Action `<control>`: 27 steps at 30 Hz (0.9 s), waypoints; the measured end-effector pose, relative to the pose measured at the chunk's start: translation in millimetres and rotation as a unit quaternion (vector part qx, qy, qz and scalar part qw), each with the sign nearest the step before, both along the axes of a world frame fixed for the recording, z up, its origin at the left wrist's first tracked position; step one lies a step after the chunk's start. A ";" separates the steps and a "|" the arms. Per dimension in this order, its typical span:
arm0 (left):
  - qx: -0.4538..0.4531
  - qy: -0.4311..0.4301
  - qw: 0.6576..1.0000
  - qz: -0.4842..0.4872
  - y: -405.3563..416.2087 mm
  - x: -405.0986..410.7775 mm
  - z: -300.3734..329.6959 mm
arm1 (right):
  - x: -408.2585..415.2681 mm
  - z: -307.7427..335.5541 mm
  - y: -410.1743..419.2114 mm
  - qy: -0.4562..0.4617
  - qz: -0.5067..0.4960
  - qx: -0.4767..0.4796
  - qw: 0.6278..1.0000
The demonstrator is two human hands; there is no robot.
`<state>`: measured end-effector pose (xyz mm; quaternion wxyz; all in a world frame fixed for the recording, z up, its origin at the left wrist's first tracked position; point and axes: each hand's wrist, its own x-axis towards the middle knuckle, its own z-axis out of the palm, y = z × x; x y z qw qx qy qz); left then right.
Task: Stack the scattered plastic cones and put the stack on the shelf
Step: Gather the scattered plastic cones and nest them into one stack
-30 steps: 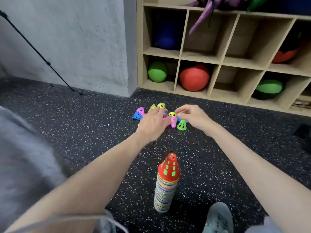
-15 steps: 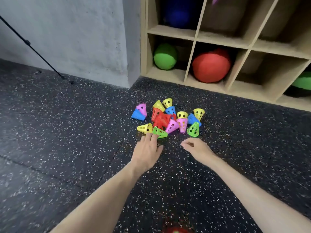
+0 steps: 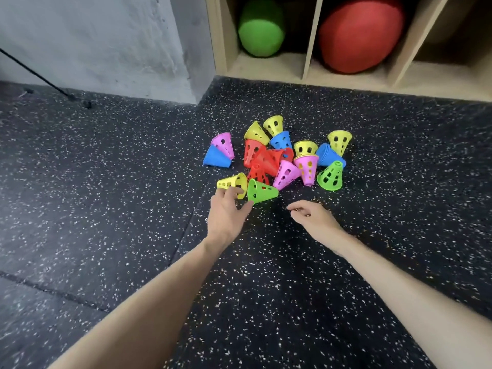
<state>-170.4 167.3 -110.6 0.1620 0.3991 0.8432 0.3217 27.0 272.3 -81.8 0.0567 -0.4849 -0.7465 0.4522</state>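
Note:
Several small perforated plastic cones lie in a loose pile on the speckled black floor: yellow, red, blue, pink and green ones. A green cone [image 3: 262, 191] and a yellow cone [image 3: 232, 182] lie on their sides at the near edge. My left hand [image 3: 226, 213] reaches there, its fingers spread and its fingertips at these two cones, gripping nothing. My right hand [image 3: 312, 218] hovers to the right, just short of the pile, fingers loosely curled and holding nothing. The wooden shelf [image 3: 269, 67] stands behind the pile. The tall stack of cones is out of view.
The shelf's lower cubbies hold a green ball [image 3: 261, 35] and a red ball [image 3: 356, 35]. A grey wall [image 3: 106, 43] with a corner stands at the left. A black tripod leg [image 3: 40, 75] touches the floor at far left.
The camera has come closer and tilted down, so the tall stack left the view. Both hands pulled back off the pile toward me; my left hand now reaches for its near edge.

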 end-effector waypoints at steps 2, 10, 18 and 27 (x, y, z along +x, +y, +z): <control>0.007 -0.034 0.999 -0.001 4.0 1.3 -6.8 | -8.2 -4.3 1.3 0.005 -0.010 -0.001 1.000; 0.015 -0.016 1.000 0.010 25.9 9.3 -17.5 | -41.6 -11.4 5.2 0.055 -0.023 0.033 0.998; 0.065 0.134 0.983 -0.107 11.5 -7.5 -23.3 | -36.9 -18.2 5.8 0.081 0.021 0.133 0.988; 0.101 0.122 0.978 -0.139 9.9 -7.5 -18.8 | -42.1 -23.5 -8.0 0.067 0.001 0.044 0.997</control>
